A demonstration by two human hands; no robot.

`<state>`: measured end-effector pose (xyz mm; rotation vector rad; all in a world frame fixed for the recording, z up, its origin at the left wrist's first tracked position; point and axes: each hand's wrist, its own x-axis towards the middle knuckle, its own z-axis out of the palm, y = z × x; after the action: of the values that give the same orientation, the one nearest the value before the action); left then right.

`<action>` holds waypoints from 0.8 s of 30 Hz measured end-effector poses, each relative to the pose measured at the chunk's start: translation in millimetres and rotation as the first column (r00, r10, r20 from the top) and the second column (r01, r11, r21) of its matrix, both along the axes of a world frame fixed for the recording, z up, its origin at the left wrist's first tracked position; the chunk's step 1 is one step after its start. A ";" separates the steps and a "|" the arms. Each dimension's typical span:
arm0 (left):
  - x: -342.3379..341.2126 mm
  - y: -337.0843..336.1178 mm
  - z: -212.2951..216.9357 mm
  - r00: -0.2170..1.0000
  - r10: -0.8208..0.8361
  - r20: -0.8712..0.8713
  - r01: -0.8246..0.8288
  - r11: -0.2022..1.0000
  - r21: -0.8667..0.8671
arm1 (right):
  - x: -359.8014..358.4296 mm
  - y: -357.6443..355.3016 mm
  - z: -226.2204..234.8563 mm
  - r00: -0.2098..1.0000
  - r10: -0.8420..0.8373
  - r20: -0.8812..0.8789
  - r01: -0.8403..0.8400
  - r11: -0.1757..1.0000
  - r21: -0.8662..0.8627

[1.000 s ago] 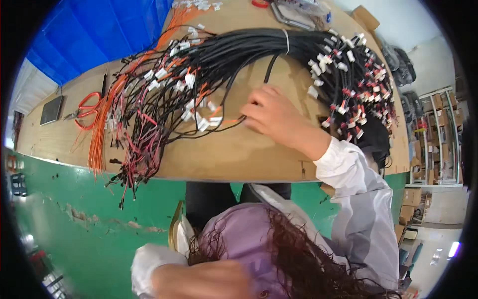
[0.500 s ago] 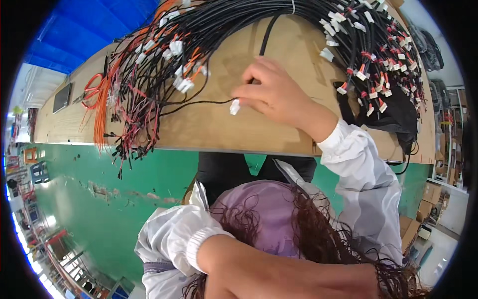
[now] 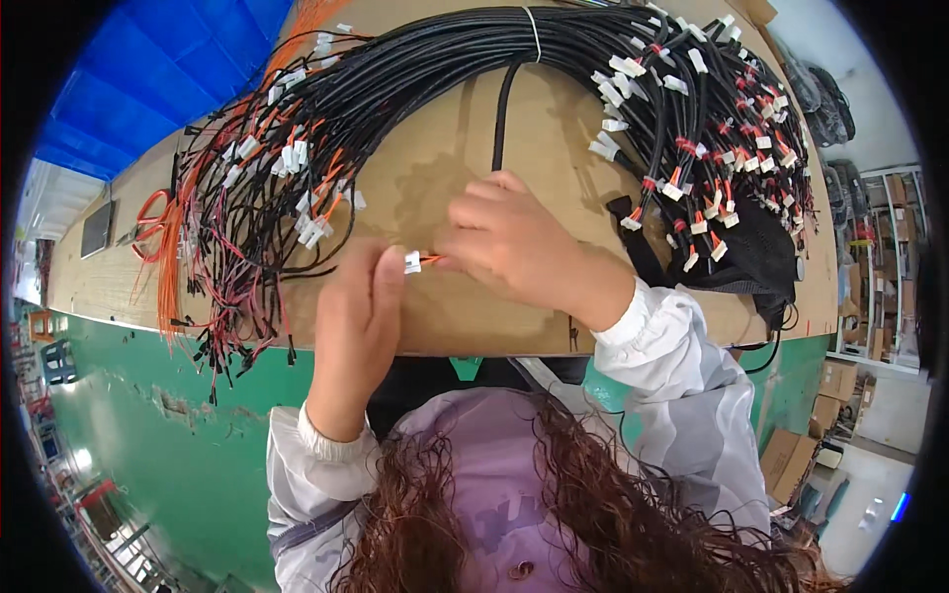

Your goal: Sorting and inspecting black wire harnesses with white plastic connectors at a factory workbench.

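Note:
My left hand [image 3: 358, 306] pinches a small white connector [image 3: 412, 262] between thumb and fingers, above the near part of the table. Short orange wires [image 3: 431, 259] run from the connector into my right hand [image 3: 514, 237], which is closed around the cable end. One black cable [image 3: 503, 114] comes down out of the big bundle of black cables [image 3: 435, 44] and passes into the top of my right hand. Several loose white connectors [image 3: 314, 230] dangle from the bundle's left side, beyond my left hand.
A white tie [image 3: 536, 35] binds the bundle. Many white-tipped cable ends fan out at right, beside a black bag [image 3: 753, 252]. Orange-handled scissors [image 3: 150, 227], a dark flat device [image 3: 97, 229] and orange wires [image 3: 170, 267] lie at left. A blue sheet [image 3: 158, 84] stands behind.
My left hand has come up from near the lower edge to the table and taken hold of the white connector. My right hand has shifted slightly left and nearer. The view has tilted a little.

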<state>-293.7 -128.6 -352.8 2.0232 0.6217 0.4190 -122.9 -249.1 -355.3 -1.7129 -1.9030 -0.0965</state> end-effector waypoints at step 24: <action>10.0 -5.9 -4.3 0.977 0.004 0.215 0.088 0.905 -0.417 | 12.1 -7.0 18.5 0.891 0.000 -0.455 -0.035 0.997 -0.069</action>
<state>-283.7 -134.5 -357.2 1.5487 0.4863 0.4241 -110.8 -256.2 -336.8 -1.5920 -1.5841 0.3610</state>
